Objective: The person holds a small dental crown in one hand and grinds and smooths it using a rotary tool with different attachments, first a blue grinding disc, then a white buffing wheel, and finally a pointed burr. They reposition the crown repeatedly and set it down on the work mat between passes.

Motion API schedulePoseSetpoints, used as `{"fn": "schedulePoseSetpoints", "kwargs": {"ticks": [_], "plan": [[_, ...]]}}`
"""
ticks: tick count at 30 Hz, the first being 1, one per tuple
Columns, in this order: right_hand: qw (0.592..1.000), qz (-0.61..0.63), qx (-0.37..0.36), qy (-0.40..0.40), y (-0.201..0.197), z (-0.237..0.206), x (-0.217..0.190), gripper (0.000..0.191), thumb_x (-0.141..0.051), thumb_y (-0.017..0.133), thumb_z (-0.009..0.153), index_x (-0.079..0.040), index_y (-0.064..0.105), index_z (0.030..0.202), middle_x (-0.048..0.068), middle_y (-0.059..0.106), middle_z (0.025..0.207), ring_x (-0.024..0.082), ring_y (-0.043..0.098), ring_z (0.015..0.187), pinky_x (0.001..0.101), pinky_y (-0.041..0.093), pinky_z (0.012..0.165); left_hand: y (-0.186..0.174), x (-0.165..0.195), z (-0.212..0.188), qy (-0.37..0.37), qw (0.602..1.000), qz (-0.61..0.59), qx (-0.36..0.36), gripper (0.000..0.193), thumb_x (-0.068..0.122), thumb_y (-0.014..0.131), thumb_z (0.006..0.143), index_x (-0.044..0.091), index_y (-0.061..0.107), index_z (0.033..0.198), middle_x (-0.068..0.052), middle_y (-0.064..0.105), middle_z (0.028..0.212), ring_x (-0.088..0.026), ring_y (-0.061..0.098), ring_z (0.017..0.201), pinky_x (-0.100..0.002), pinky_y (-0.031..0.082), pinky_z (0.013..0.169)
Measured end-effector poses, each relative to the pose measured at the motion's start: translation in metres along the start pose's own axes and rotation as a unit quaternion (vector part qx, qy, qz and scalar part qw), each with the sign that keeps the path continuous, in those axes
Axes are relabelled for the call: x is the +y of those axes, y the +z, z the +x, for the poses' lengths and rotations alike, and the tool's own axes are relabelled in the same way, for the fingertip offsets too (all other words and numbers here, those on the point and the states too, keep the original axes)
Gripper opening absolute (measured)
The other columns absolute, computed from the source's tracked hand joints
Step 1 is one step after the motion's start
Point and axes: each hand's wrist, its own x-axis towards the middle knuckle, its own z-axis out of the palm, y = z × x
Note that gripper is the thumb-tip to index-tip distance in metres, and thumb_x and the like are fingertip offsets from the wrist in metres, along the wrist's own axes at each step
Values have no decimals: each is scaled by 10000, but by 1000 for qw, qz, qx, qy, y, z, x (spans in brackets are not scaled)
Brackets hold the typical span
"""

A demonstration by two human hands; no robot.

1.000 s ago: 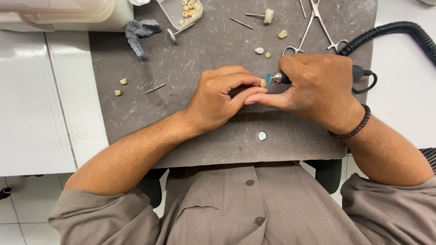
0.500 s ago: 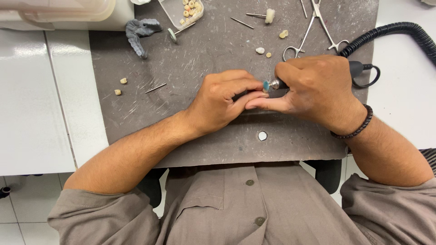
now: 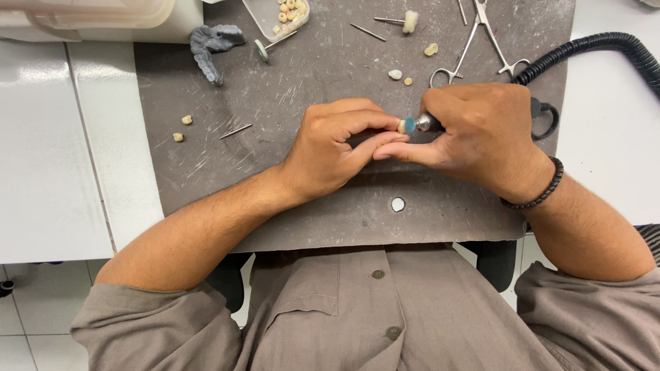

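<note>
My left hand (image 3: 337, 148) pinches a small cream tooth-shaped piece (image 3: 401, 126) between thumb and fingertips over the grey work mat (image 3: 295, 82). My right hand (image 3: 481, 137) grips a rotary handpiece (image 3: 430, 123) whose small blue polishing tip (image 3: 410, 125) touches the piece. A black ribbed hose (image 3: 598, 45) leads away from the handpiece toward the upper right. A dark braided band sits on my right wrist.
On the mat lie a grey dental tray (image 3: 210, 45), a clear dish of tooth pieces (image 3: 282, 14), loose cream teeth (image 3: 182, 127), thin metal burs (image 3: 236, 130), scissor-handled forceps (image 3: 474, 41) and a small white disc (image 3: 398, 204). White table surface flanks both sides.
Both hands have stayed together at the mat's middle; the blue tip and the small piece shifted very slightly against each other.
</note>
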Motion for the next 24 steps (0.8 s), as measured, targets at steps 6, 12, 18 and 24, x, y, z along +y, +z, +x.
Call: {"fn": "schedulePoseSetpoints", "kwargs": {"ticks": [6, 12, 18, 24], "plan": [[1000, -12, 17, 19, 1, -4, 0, 756, -794, 767, 765, -91, 502, 677, 30, 454, 560, 181, 457, 467, 327, 328, 463, -1, 1, 0, 8, 1000, -15, 13, 120, 54, 770, 981, 0, 742, 1086, -93, 758, 1006, -175, 760, 883, -283, 614, 747], [1000, 0, 15, 19, 0, -4, -1, 750, -789, 760, 752, -92, 494, 672, 32, 440, 553, 180, 441, 462, 327, 315, 455, -2, 2, 0, 13, 1000, -12, 7, 118, 49, 779, 975, 9, 750, 1082, -91, 764, 991, -167, 758, 857, -274, 612, 727], [1000, 4, 27, -5, 1, -2, -3, 713, -752, 780, 789, -102, 515, 662, 21, 446, 543, 166, 439, 457, 322, 310, 456, -1, 1, 0, 12, 1000, -12, 19, 117, 53, 782, 981, 8, 744, 1082, -93, 760, 993, -169, 760, 864, -276, 618, 735], [1000, -3, 22, -2, -1, -2, -3, 717, -752, 773, 774, -100, 511, 631, 18, 431, 514, 162, 436, 436, 318, 311, 438, -2, 1, -1, 32, 999, 15, 23, 120, 64, 794, 981, 21, 748, 1084, -83, 760, 1006, -170, 759, 873, -280, 617, 734]]}}
